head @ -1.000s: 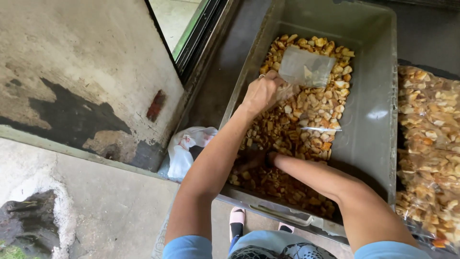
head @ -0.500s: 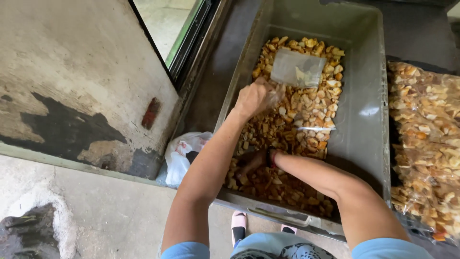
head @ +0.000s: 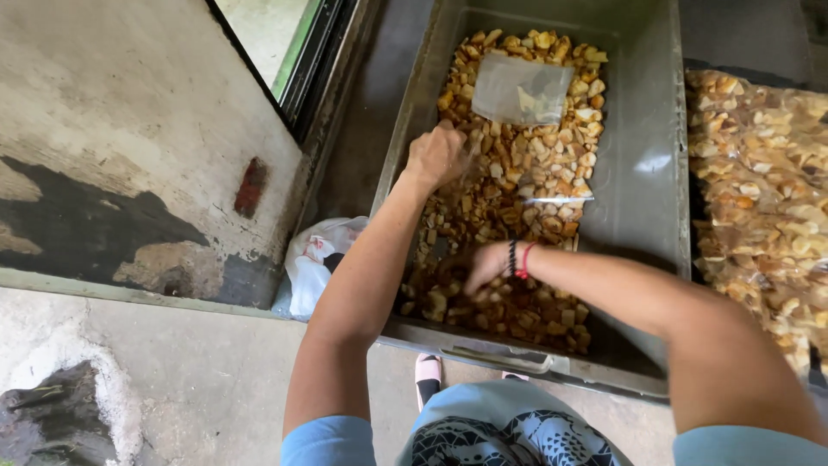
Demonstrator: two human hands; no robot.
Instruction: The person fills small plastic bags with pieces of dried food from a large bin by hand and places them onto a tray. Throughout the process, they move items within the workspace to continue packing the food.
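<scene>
- Down in the middle, a grey plastic crate [head: 642, 190] is sitting on the floor, and its left half is holding a heap of small golden-brown pieces [head: 517, 181].
- The left hand [head: 435, 155] is reaching along the crate's left wall and is resting on the heap near the far end; its fingers are curling together into a loose fist, though whether they are clamping any pieces I cannot tell.
- A clear plastic bag [head: 522, 91] is lying on top of the heap toward the crate's far edge, just beside that hand and to its right.
- The right hand [head: 483, 267] is crossing in from the right and is digging into the darker, shaded pieces near the crate's near edge; its fingers are bending down into the heap and are partly hidden, so I cannot tell whether they are apart or together.
- A black and red band [head: 518, 259] is circling the right wrist.
- Beyond the crate's right wall, a large clear sack of similar pieces [head: 759, 173] is lying alongside.
- Outside the crate's left wall, a crumpled white bag [head: 315, 259] is resting on the floor against the foot of a stained wall [head: 112, 155].
- A pink-toed shoe [head: 428, 371] is showing just under the crate's near edge.
</scene>
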